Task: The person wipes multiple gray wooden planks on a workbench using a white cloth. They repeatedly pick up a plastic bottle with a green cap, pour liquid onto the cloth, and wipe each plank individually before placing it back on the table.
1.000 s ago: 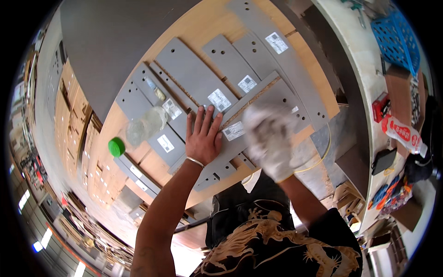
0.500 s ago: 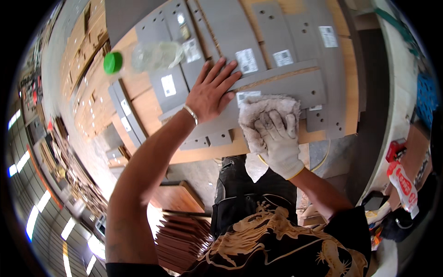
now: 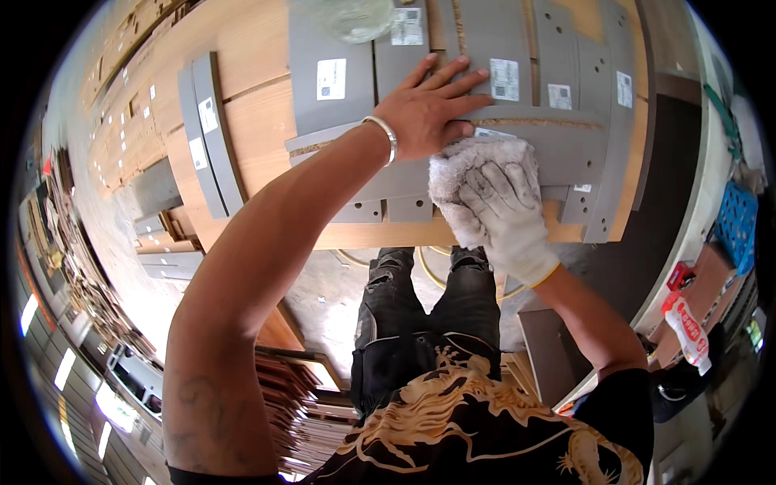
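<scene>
My left hand (image 3: 427, 109), bare with a silver bracelet at the wrist, lies flat with spread fingers on grey boards. Its thumb reaches the edge of a long grey board (image 3: 566, 153) lying crosswise over the others. On that board my right hand (image 3: 508, 206), in a white knitted glove smudged with grey, presses down a fluffy whitish cloth (image 3: 461, 166). The cloth's left edge is close under my left thumb and partly covers a white label (image 3: 491, 133). Above my left hand, a clear plastic bottle (image 3: 356, 18) on its side is cut off by the top edge.
Several grey boards with drilled holes and labels lie on a wooden worktop (image 3: 356, 236). Two narrow grey strips (image 3: 212, 121) lie at the left. On the right are a blue basket (image 3: 735, 222) and a red-and-white packet (image 3: 685, 331). Stacked brown panels (image 3: 283, 412) stand below left.
The whole view has shifted, and the bottle's green cap has left the picture. My gloved hand has slid the cloth left along the crosswise board, nearer my left hand, which stays flat.
</scene>
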`<state>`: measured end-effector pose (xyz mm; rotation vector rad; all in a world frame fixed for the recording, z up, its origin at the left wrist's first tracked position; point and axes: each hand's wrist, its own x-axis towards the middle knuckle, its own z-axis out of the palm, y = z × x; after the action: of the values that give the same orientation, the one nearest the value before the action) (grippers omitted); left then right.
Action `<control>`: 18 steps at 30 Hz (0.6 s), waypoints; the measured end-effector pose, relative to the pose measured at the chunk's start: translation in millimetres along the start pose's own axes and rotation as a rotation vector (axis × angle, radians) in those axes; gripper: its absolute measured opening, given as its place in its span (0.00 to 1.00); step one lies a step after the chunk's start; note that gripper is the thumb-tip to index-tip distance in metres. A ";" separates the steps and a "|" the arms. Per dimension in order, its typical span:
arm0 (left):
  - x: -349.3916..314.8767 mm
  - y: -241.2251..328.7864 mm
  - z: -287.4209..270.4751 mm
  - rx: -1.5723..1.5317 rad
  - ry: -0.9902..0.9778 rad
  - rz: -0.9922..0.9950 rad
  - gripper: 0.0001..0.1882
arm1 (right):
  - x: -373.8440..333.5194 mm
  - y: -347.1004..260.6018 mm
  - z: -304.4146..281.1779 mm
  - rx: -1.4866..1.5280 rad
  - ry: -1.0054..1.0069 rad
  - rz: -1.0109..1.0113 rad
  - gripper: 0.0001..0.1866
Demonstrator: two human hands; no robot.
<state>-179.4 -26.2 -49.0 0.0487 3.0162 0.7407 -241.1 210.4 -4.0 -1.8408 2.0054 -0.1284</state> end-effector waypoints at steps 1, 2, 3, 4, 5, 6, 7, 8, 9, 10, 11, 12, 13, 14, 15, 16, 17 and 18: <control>1.5 -1.0 4.6 -0.018 0.024 -0.001 0.28 | -4.3 3.8 13.1 -0.082 0.148 -0.077 0.30; 0.7 -1.9 8.3 -0.027 0.020 -0.002 0.28 | 27.0 -20.7 -3.8 -0.053 -0.159 -0.021 0.30; 4.5 -1.5 9.0 -0.034 0.021 0.005 0.28 | 45.4 -44.3 2.7 0.130 -0.117 -0.050 0.30; 8.5 -1.1 10.4 -0.040 0.020 0.010 0.28 | 64.8 -67.8 11.4 0.315 -0.082 -0.091 0.29; 8.9 -3.4 11.8 -0.038 0.006 0.012 0.28 | 76.4 -87.5 29.7 0.202 0.150 -0.197 0.30; 10.6 -4.7 13.1 -0.033 0.009 0.017 0.27 | 80.1 -99.9 54.4 0.059 0.145 -0.271 0.30; 8.0 -5.3 16.1 -0.040 0.010 0.021 0.27 | 75.0 -89.9 45.0 0.093 0.059 -0.234 0.31; 4.1 -7.3 16.6 -0.039 0.013 0.017 0.27 | 68.1 -71.6 22.0 0.126 -0.024 -0.206 0.32; 0.9 -8.6 15.5 -0.058 0.022 0.019 0.27 | 65.6 -54.3 -20.8 0.175 -0.235 -0.056 0.33; -3.3 -8.9 13.4 -0.041 0.024 0.001 0.26 | 56.1 -40.4 -27.9 0.117 -0.286 -0.038 0.33; -7.6 -8.8 11.0 -0.026 0.027 -0.021 0.26 | 47.4 -26.2 -34.1 0.059 -0.339 -0.026 0.34; -3.3 -5.7 9.7 -0.023 0.035 -0.009 0.26 | 26.0 -14.0 -8.7 -0.110 -0.225 -0.108 0.35; -1.9 -4.2 9.9 -0.031 0.031 -0.021 0.26 | 15.2 -8.7 5.7 -0.277 -0.108 -0.193 0.35; -1.4 -3.9 10.3 -0.027 0.021 -0.023 0.26 | 33.1 -23.2 0.3 -0.118 -0.197 -0.175 0.34; 2.8 -2.7 10.2 -0.022 0.013 -0.019 0.26 | 51.3 -44.7 15.1 0.085 -0.053 -0.199 0.30; 6.9 -1.0 11.2 -0.015 0.003 -0.018 0.26 | 70.3 -66.0 30.2 0.279 0.086 -0.253 0.26; 4.1 -3.9 14.7 -0.036 0.024 -0.020 0.26 | 77.6 -78.4 40.2 0.307 0.078 -0.296 0.26; 6.3 -4.0 16.9 -0.031 0.027 -0.012 0.26 | 84.7 -89.8 50.6 0.334 0.067 -0.335 0.26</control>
<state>-185.1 -21.7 -66.0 0.0207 3.0264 0.7940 -142.7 127.6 -39.5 -1.9471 1.5809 -0.5904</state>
